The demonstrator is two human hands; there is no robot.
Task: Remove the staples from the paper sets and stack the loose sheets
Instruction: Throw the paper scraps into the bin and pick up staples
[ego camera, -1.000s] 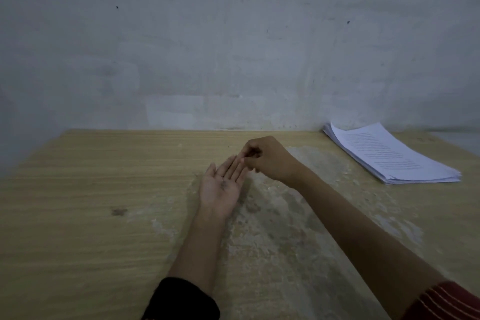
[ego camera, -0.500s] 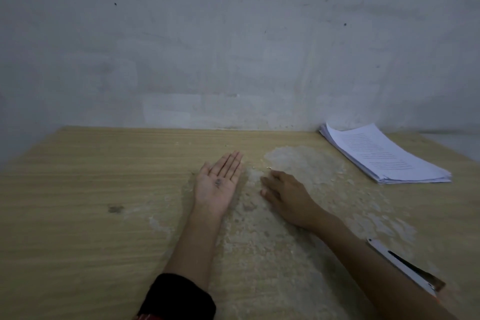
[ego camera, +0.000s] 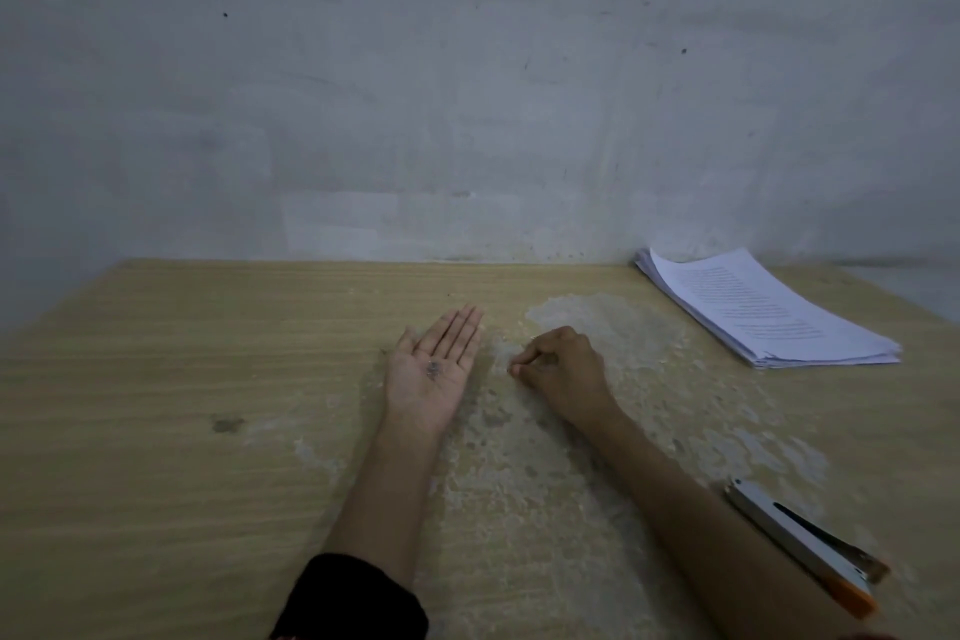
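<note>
Right hand [ego camera: 563, 374], flat a moment ago, now pinches its fingertips together on the table [ego camera: 208, 353], likely collecting a stray staple for the staples [ego camera: 432, 369] in the flat, palm-up left hand [ego camera: 434, 379].

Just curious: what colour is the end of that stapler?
The tip is orange, on a grey stapler; head view.

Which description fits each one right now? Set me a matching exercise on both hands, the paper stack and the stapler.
Things:
1. left hand
2. right hand
3. paper stack
4. stapler

Descriptions:
A. far back, right side
B. fingers curled, knuckles up
C. palm up, fingers straight
D. close in, right side

Pairs: 1-C, 2-B, 3-A, 4-D
</note>
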